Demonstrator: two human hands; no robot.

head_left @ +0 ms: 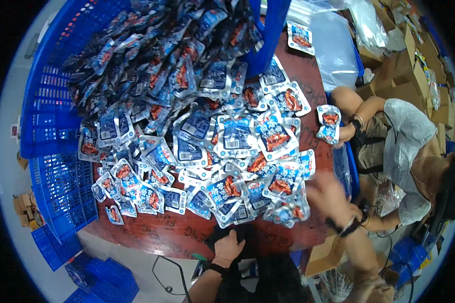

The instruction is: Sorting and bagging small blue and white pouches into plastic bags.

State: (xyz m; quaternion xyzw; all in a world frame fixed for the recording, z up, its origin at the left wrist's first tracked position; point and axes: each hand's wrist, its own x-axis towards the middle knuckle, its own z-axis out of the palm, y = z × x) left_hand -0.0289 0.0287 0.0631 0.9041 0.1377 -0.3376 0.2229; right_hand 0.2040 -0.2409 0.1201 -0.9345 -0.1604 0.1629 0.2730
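Note:
Blue-and-silver foil snack packets (pixel 232 136) lie heaped across the red-brown table (pixel 156 235), with pictures of reddish food on them. My left hand (pixel 228 248) is closed at the table's near edge, against something black; what its fingers hold, if anything, is hidden. My right hand (pixel 331 197) is smeared by motion just beyond the right side of the heap. Closest to it is a shiny bunch of packets (pixel 288 211) at the heap's near right corner. Whether the right fingers hold anything does not show.
A large blue plastic crate (pixel 50 101) lies tipped at the left, packets spilling from it. To the right sits a co-worker, one hand (pixel 346 132) holding a packet (pixel 328 123). One packet (pixel 300 38) lies apart at the far right. Cardboard boxes (pixel 399 70) stand beyond; blue crates (pixel 103 278) sit lower left.

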